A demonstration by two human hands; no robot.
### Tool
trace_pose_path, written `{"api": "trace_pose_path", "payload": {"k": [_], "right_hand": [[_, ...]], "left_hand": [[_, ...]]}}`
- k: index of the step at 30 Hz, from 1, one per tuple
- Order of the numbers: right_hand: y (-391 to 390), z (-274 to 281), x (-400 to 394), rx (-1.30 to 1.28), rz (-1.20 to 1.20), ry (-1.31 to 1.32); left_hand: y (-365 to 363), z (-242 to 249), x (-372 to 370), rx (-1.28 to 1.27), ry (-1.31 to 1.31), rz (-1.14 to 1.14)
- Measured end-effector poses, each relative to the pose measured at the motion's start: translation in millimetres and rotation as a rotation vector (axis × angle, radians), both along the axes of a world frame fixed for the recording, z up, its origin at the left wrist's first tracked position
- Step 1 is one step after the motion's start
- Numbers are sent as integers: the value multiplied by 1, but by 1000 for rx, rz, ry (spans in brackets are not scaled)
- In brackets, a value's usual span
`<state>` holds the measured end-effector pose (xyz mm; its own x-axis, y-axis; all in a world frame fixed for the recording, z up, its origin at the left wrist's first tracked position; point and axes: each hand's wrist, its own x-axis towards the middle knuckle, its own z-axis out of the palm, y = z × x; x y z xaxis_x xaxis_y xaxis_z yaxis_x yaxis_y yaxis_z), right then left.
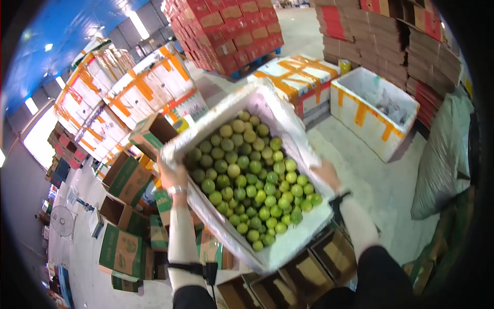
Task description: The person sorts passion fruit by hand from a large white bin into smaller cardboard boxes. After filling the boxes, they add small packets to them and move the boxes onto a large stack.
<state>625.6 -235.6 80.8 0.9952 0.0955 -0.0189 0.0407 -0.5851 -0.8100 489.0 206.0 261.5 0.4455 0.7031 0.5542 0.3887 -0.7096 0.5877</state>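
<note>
A large white foam box (pixel 288 247), tilted and filled partway with round green fruits (pixel 252 180), is between my two hands. My left hand (pixel 172 175) grips its left wall near the upper left corner, with a band on the wrist. On the right wall, my right hand (pixel 327 175) has its fingers wrapped over the edge; a dark band circles that wrist. The fruits lie gathered toward the middle and lower part of the box. Open brown cartons (pixel 303 270) stand in a row below it.
Green-and-brown cartons (pixel 122 250) lie at the left. Taped foam boxes (pixel 149 82) are stacked behind them. An open foam box (pixel 368 118) sits at the right, near a grey sack (pixel 442 159). Red cartons (pixel 226 31) and flattened cardboard (pixel 375 46) rise at the back.
</note>
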Motion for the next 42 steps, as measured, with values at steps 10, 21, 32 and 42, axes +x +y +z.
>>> {"api": "trace_pose_path", "payload": {"k": [10, 21, 32, 42], "right_hand": [[14, 25, 3, 44, 1, 87], [24, -15, -109, -371, 436, -389], [19, -31, -132, -306, 460, -387], [4, -25, -130, -148, 337, -292]], "left_hand": [[-47, 22, 10, 237, -60, 54], [-217, -181, -108, 36, 818, -437], [-177, -227, -107, -249, 320, -437], [-238, -158, -87, -1178, -253, -457]]}}
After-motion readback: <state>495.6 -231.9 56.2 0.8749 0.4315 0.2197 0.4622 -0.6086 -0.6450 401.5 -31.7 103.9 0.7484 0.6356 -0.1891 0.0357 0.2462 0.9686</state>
